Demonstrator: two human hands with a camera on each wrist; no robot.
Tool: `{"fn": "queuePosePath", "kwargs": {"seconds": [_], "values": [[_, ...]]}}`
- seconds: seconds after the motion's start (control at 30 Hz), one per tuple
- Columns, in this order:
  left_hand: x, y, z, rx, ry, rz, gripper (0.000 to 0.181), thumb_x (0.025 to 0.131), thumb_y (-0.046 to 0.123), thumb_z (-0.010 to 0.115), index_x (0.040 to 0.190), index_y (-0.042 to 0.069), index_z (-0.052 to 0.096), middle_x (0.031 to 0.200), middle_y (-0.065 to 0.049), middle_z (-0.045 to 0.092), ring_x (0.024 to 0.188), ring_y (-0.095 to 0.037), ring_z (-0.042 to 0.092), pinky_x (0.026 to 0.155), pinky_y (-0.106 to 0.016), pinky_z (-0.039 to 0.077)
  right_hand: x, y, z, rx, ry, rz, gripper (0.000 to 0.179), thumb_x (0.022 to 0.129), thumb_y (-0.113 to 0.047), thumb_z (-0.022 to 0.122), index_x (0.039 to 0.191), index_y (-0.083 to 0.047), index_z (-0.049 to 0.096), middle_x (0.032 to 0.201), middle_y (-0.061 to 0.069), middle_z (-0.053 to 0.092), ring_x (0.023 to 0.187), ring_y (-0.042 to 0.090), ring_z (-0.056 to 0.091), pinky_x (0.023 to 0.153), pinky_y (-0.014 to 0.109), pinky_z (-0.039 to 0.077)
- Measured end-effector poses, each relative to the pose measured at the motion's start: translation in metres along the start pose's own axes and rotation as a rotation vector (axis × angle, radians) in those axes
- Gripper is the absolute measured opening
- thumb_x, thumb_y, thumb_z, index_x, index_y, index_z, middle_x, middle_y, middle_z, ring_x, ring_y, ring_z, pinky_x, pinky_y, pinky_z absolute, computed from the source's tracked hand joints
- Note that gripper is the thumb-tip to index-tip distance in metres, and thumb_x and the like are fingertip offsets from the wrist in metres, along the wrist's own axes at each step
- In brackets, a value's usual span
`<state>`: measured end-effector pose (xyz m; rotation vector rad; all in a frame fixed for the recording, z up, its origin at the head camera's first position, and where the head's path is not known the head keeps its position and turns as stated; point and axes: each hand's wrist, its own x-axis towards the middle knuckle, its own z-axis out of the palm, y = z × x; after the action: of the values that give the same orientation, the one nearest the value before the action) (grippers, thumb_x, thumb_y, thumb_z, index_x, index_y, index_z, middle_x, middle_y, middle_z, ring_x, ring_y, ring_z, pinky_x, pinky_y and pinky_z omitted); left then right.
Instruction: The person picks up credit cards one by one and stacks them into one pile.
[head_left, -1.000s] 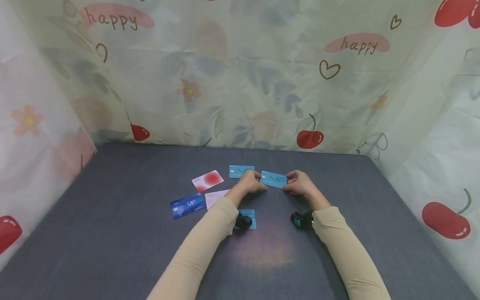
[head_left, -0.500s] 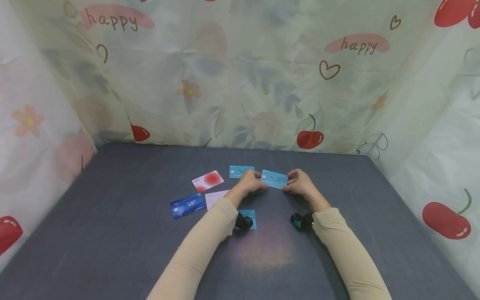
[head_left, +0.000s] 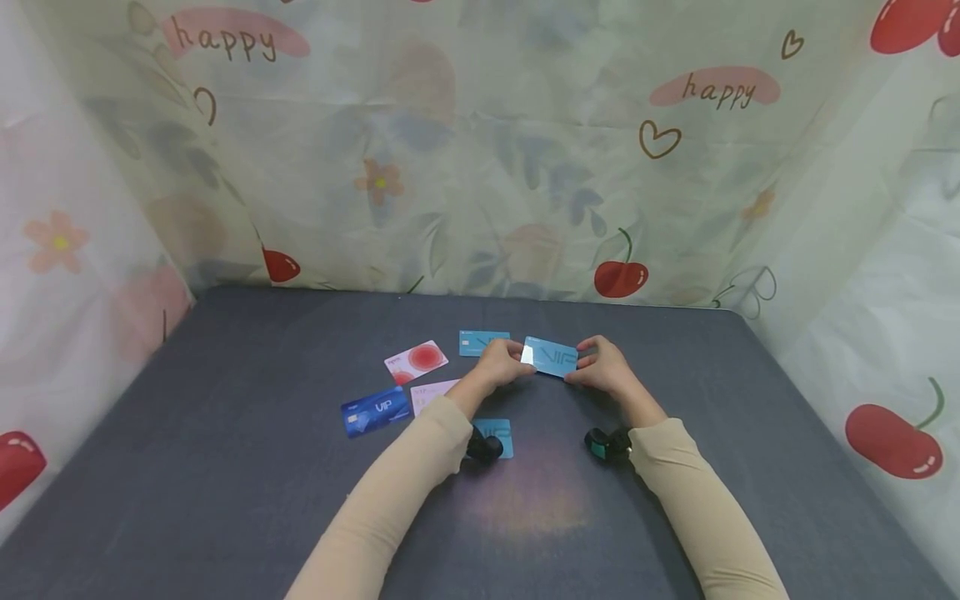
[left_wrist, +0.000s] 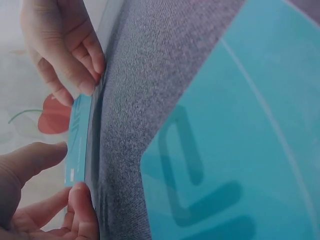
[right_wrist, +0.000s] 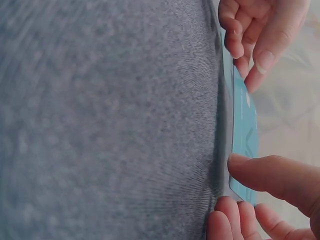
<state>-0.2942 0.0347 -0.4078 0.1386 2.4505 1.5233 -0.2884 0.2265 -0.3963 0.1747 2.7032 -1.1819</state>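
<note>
A light blue VIP card [head_left: 551, 357] is held between my two hands, its near edge lower and its face catching the light. My left hand [head_left: 501, 363] pinches its left end with thumb and fingers. At the right end, my right hand [head_left: 602, 367] holds the card by thumb and fingertips. In the right wrist view the right thumb lies on the face of the card [right_wrist: 245, 130]. Behind my left hand lies a second light blue card [head_left: 480, 342], partly covered. Another blue card [head_left: 501, 433] lies under my left wrist, partly hidden by the black wrist camera.
To the left lie a dark blue VIP card [head_left: 375, 411], a white card with red circles [head_left: 416, 362] and a pale pink card [head_left: 429, 395] half behind my left forearm. The grey table [head_left: 225, 483] ends at a printed curtain [head_left: 465, 167].
The held card has risen very slightly and tilted, so a bright reflection now shows on its left part. Both hands keep hold of it; the other cards stay put.
</note>
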Motion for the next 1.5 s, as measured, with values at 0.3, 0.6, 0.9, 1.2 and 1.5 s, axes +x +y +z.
{"fn": "queuePosePath", "kwargs": {"seconds": [0.3, 0.6, 0.9, 1.2, 1.5], "values": [[-0.006, 0.006, -0.003, -0.001, 0.041, 0.046, 0.042, 0.079, 0.01, 0.067, 0.117, -0.004, 0.056, 0.109, -0.017, 0.061, 0.096, -0.026, 0.057, 0.082, -0.033, 0.047, -0.006, -0.005, -0.002, -0.008, 0.01, -0.034, 0.058, 0.073, -0.011, 0.073, 0.12, -0.001, 0.041, 0.106, 0.019, 0.057, 0.083, 0.021, 0.056, 0.068, 0.027, 0.049], [-0.009, 0.006, -0.012, 0.004, 0.036, 0.077, 0.039, 0.079, 0.009, 0.068, 0.115, -0.001, 0.056, 0.106, -0.016, 0.062, 0.092, -0.024, 0.058, 0.078, -0.03, 0.048, -0.014, -0.011, -0.003, -0.024, 0.028, -0.052, 0.057, 0.074, -0.014, 0.073, 0.12, -0.003, 0.041, 0.108, 0.02, 0.057, 0.09, 0.025, 0.056, 0.073, 0.029, 0.046], [-0.015, 0.005, -0.022, 0.048, 0.041, 0.13, 0.049, 0.076, 0.008, 0.07, 0.121, 0.002, 0.051, 0.1, -0.016, 0.061, 0.077, -0.019, 0.055, 0.062, -0.022, 0.043, -0.023, -0.019, -0.002, -0.023, 0.031, -0.1, 0.057, 0.075, -0.015, 0.072, 0.122, -0.003, 0.042, 0.111, 0.022, 0.057, 0.094, 0.028, 0.057, 0.076, 0.034, 0.048], [-0.023, 0.003, -0.028, 0.052, 0.011, 0.218, 0.062, 0.076, 0.005, 0.07, 0.132, 0.009, 0.043, 0.096, -0.015, 0.058, 0.081, -0.022, 0.063, 0.067, -0.026, 0.05, -0.029, -0.022, -0.001, -0.006, 0.024, -0.105, 0.058, 0.076, -0.014, 0.072, 0.124, -0.004, 0.041, 0.111, 0.02, 0.056, 0.088, 0.025, 0.06, 0.074, 0.03, 0.049], [-0.027, -0.001, -0.031, 0.068, -0.013, 0.259, 0.063, 0.077, 0.006, 0.069, 0.134, 0.011, 0.042, 0.096, -0.015, 0.057, 0.081, -0.022, 0.064, 0.069, -0.027, 0.052, -0.033, -0.021, -0.001, -0.007, 0.014, -0.164, 0.059, 0.076, -0.011, 0.071, 0.125, -0.001, 0.041, 0.108, 0.022, 0.057, 0.092, 0.027, 0.063, 0.075, 0.034, 0.051]]}}
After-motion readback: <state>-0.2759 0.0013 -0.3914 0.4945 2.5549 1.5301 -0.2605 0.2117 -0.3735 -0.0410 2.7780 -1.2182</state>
